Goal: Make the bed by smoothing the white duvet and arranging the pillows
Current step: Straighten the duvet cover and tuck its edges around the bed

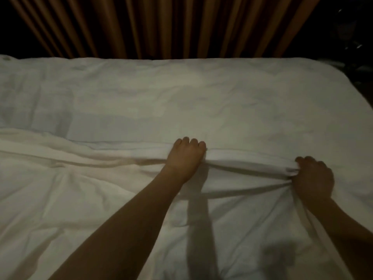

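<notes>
Both hands grasp the white duvet's [121, 199] folded edge mid-bed, left hand [184, 156] and right hand [313, 176] bunching fabric, apparently to draw it flat toward the brown curtain [161, 25].

The bed [302, 81], seen from one long side in dim light, is covered right across by a flat white sheet [181, 98], and on the near half lies the white duvet [90, 199], rumpled and creased, its far edge forming a thick fold across the middle.
</notes>
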A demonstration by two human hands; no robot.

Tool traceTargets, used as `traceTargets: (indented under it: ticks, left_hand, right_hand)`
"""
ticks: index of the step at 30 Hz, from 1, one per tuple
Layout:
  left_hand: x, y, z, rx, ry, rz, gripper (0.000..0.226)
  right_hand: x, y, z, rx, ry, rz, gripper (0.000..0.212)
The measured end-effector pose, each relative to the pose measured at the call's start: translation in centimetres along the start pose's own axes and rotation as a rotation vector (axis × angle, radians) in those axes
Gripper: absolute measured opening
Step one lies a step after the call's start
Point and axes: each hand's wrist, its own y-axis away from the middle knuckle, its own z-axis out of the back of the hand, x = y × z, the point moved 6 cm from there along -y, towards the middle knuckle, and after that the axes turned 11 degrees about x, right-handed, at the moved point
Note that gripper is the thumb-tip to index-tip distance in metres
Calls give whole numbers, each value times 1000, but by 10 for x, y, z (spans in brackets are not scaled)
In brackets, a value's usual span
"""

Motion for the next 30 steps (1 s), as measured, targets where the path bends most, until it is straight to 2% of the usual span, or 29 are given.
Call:
traceTargets:
  ticks: [4, 5, 6, 8, 10, 11, 13, 15, 17, 19, 22, 24, 27, 30]
  left_hand:
    - [18, -30, 43, -171, -40, -15, 11]
    - [25, -38, 58, -248, -72, 9, 11]
    - [35, -47, 74, -256, -88, 50, 14]
    - [59, -66, 87, -166, -98, 161, 24]
    - [88, -72, 88, -79, -74, 317, 33]
    - [98, -71, 78, -53, -80, 383, 37]
    - [102, -69, 38, 25, -127, 457, 45]
    - [86, -63, -22, 143, -152, 439, 51]
    - [61, -49, -86, 305, -128, 371, 55]
    - [42, -33, -129, 382, -72, 361, 55]
    - [30, -22, -142, 355, -11, 364, 55]
    - [27, -19, -129, 341, -7, 356, 54]
    - [21, -16, -92, 328, -6, 341, 57]
    - [0, -22, -55, 297, -17, 301, 54]
  right_hand:
    - [2, -28, 35, -146, -159, 29, 40]
    - [4, -40, 51, -198, -204, 20, 44]
    - [8, -54, 67, -247, -243, 20, 45]
    - [25, -84, 88, -342, -281, 42, 41]
    - [55, -107, 79, -362, -306, 58, 36]
    - [72, -115, 61, -317, -286, 61, 36]
    - [100, -118, -4, -63, -141, 52, 36]
    - [111, -100, -80, 207, 51, 68, 45]
    - [111, -72, -132, 324, 193, 115, 50]
    - [109, -58, -147, 323, 237, 139, 54]
    - [106, -60, -137, 300, 236, 174, 56]
    - [103, -58, -120, 263, 182, 187, 51]
    - [95, -34, -93, 220, -32, 220, 43]
    - [71, 0, -71, 153, 52, 253, 49]
